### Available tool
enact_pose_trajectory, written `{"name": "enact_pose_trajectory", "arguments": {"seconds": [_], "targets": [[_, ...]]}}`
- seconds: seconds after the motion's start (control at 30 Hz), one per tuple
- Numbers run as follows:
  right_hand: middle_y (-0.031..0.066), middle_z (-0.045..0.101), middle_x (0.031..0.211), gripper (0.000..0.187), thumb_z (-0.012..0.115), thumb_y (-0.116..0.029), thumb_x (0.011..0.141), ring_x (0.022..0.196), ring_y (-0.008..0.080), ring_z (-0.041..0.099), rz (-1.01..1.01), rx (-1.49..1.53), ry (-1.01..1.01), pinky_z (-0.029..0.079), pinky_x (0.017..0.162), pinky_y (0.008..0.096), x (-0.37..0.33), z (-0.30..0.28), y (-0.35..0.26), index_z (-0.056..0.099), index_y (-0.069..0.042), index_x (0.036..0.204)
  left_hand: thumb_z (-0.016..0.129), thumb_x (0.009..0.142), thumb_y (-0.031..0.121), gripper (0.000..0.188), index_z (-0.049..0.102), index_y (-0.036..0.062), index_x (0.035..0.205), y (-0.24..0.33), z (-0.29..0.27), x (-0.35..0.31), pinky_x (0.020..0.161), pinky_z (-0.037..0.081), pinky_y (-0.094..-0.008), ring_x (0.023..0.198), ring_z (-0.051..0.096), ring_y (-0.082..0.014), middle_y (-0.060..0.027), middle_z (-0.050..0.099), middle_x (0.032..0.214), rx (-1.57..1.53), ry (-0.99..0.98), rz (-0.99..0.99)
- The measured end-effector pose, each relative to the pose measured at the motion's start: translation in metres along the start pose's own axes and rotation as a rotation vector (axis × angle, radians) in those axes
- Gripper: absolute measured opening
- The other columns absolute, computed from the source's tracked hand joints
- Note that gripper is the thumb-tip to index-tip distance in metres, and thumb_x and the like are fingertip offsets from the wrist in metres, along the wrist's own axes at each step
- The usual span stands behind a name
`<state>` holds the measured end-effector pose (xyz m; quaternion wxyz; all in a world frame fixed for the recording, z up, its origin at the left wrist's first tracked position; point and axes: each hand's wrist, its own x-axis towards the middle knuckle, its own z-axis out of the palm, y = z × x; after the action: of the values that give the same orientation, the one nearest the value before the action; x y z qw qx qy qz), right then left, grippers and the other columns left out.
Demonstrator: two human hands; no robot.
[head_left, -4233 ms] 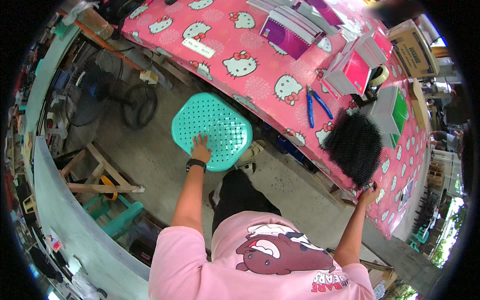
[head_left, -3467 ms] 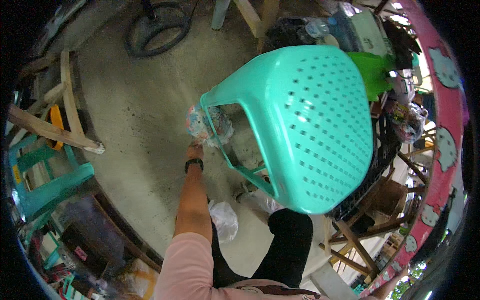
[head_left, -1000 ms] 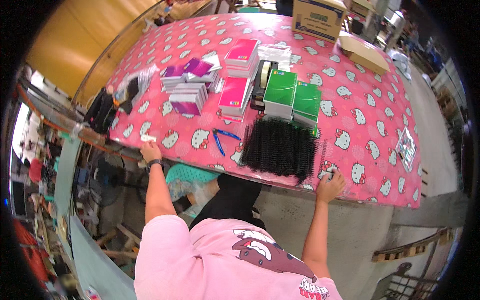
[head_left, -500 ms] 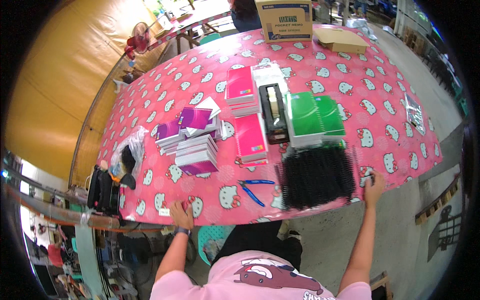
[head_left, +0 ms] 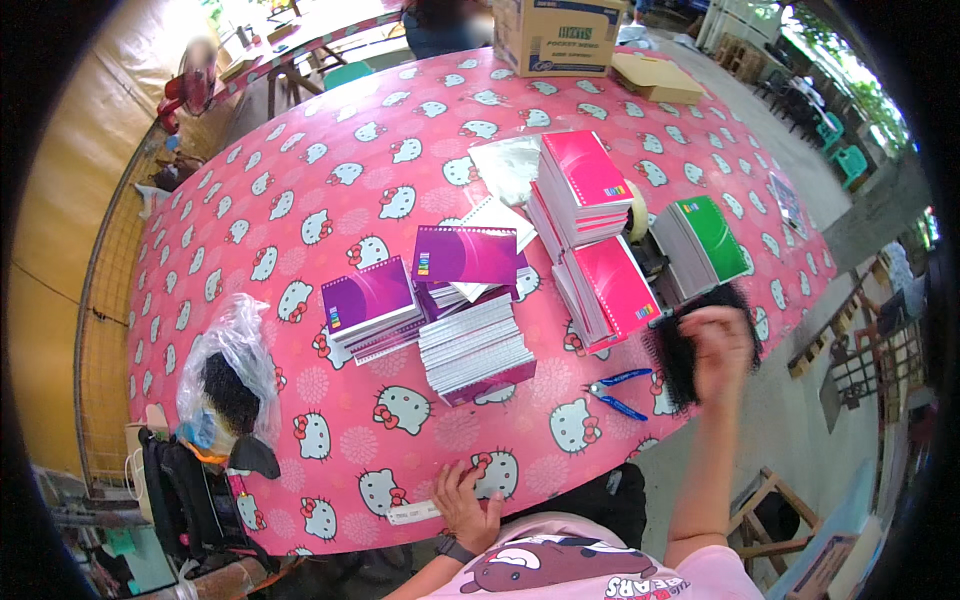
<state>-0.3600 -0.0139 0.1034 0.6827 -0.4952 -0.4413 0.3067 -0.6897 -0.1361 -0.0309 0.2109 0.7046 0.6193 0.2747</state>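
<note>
My left hand (head_left: pixel 467 508) lies flat on the near edge of the pink table, fingers spread, beside a small white label strip (head_left: pixel 414 513). My right hand (head_left: pixel 718 352), smeared by motion, hovers over or touches a pile of black plastic spiral coils (head_left: pixel 672 362); whether it holds anything is hidden. Left of the coils lie blue-handled cutting pliers (head_left: pixel 618 394) with jaws apart. Beyond them stand stacks of spiral notebooks: pink ones (head_left: pixel 612 290), green ones (head_left: pixel 708 240) and purple ones (head_left: pixel 370 300). One purple-edged stack (head_left: pixel 475 350) shows its page edges.
A black tape dispenser (head_left: pixel 650 262) is partly hidden between the pink and green stacks. A clear plastic bag (head_left: pixel 262 350) with dark contents and a black bag (head_left: pixel 195 490) sit at the left edge. Far back are a cardboard box (head_left: pixel 555 45) and a flat carton (head_left: pixel 655 78).
My view has turned left and moved closer to the table. My right hand has gone from the table edge right of the coils to over them. My left hand stays at the near edge.
</note>
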Motion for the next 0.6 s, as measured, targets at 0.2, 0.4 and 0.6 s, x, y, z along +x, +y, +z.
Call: {"name": "enact_pose_trajectory", "arguments": {"seconds": [0.2, 0.4, 0.6], "targets": [[0.0107, 0.058, 0.084, 0.015, 0.059, -0.003, 0.067, 0.085, 0.0287, 0.054, -0.234, -0.797, -0.470, 0.042, 0.075, 0.0374, -0.079, 0.064, 0.072, 0.057, -0.004, 0.082, 0.062, 0.074, 0.015, 0.040, 0.048, 0.0034, 0.110, -0.034, -0.058, 0.045, 0.101, 0.024, -0.0444, 0.120, 0.031, -0.0335, -0.0184, 0.033, 0.126, -0.459, -0.011, -0.106], [0.0092, 0.053, 0.103, 0.024, 0.058, -0.015, 0.071, 0.103, 0.0267, 0.047, -0.322, -1.209, -0.243, 0.029, 0.089, 0.0473, -0.122, 0.087, 0.093, 0.056, -0.008, 0.093, 0.057, 0.078, 0.024, 0.048, 0.042, 0.0042, 0.119, -0.108, -0.096, 0.026, 0.104, 0.014, -0.0502, 0.126, 0.025, -0.0357, -0.0184, 0.033, 0.131, 0.237, 0.060, -0.064], [0.0083, 0.051, 0.111, 0.031, 0.056, -0.021, 0.073, 0.108, 0.0250, 0.045, -0.318, -1.288, -0.164, 0.025, 0.091, 0.0507, -0.133, 0.078, 0.115, 0.055, -0.009, 0.101, 0.044, 0.084, 0.045, 0.057, 0.038, 0.0121, 0.130, -0.115, -0.075, 0.011, 0.102, 0.003, -0.0582, 0.133, 0.014, -0.0317, -0.0104, 0.025, 0.142, 0.442, -0.027, 0.060]]}}
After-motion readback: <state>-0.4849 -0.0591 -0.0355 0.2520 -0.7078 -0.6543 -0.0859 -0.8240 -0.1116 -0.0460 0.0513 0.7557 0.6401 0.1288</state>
